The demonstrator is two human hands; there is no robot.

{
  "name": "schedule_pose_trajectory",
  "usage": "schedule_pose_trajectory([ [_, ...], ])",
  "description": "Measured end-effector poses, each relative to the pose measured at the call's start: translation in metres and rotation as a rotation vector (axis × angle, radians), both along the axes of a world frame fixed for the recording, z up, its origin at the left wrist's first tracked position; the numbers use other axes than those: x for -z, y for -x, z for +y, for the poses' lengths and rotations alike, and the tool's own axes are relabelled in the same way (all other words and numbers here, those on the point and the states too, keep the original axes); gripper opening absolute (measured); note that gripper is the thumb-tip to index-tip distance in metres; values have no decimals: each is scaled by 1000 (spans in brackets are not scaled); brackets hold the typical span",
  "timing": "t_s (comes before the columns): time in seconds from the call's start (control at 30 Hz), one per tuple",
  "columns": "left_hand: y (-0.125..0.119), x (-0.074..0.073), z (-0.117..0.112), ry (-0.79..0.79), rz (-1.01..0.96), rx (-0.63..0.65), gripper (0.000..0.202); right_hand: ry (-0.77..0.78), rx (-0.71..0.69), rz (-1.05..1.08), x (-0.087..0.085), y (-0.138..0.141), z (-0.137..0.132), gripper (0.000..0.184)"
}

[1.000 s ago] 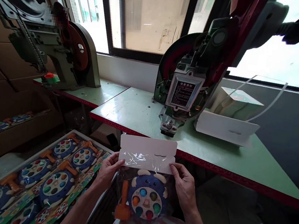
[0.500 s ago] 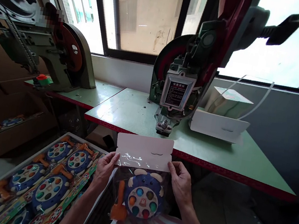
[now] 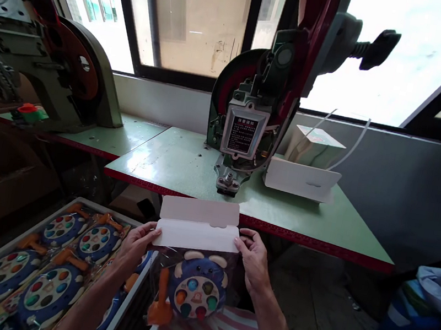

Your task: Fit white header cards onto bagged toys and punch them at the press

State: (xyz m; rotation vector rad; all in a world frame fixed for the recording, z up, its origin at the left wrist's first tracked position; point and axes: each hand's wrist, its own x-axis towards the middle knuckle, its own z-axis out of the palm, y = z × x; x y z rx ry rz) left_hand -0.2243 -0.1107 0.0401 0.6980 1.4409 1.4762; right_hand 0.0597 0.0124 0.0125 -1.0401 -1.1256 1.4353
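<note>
My left hand (image 3: 139, 238) pinches the left edge of a white header card (image 3: 196, 236), and my right hand (image 3: 254, 257) pinches its right edge. The card is creased across the middle, its upper flap tilted away from the lower half. Below it hangs a clear plastic bag (image 3: 161, 260). In the bag are a blue animal-shaped toy (image 3: 197, 289) with coloured round spots and an orange toy hammer (image 3: 160, 303). Just beyond the card, at the table's front edge, stands the stapling head (image 3: 228, 182) of a machine. Both hands are apart from it.
A green table (image 3: 155, 154) with a red edge carries the dark red and green machine (image 3: 245, 127) and a white box of stacked cards (image 3: 302, 179). A second machine (image 3: 75, 75) stands left. A tray (image 3: 66, 213) of bagged toys lies lower left; a blue bin (image 3: 399, 327) is at right.
The view has turned right, so the surroundings sit further left. The card now bends at its crease, and the glossy film earlier seen over its lower half no longer shows. Both hands keep their grip.
</note>
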Motion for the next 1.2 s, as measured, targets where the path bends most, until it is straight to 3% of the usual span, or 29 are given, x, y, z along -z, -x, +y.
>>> schedule_pose_trajectory([
  [0.17,9,3,-2,50,-9,39,55,77,-103,108,-9,0,0,55],
  [0.3,8,0,-3,17,-18,31,75,136,-193,145,-16,-3,2,63],
  [0.4,4,-2,-4,-12,-24,-7,85,171,-236,189,-16,-5,4,55],
  [0.53,-3,-4,-4,-24,-61,-22,49,172,-296,170,-12,-9,3,18],
  [0.7,-6,-7,-5,-24,-43,-57,38,142,-366,133,-12,-13,2,27],
  [0.83,-2,-3,-6,-15,-41,-53,35,63,-339,29,-13,-13,2,35],
  [1.07,4,21,-11,-100,120,40,43,-104,-171,-99,-5,-10,3,38],
  [1.2,-1,21,-9,-116,161,13,43,-144,-100,-113,4,-7,4,37],
])
